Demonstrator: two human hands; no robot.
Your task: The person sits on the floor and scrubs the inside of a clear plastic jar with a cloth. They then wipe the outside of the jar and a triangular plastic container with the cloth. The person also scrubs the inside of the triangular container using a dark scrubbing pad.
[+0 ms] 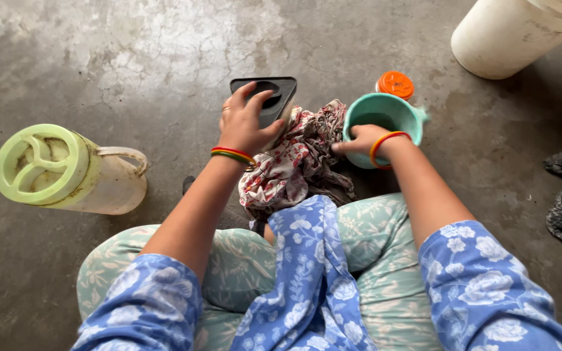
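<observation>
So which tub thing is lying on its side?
The jug with the pale green lid, left of the left hand. The teal mug stands upright.
</observation>
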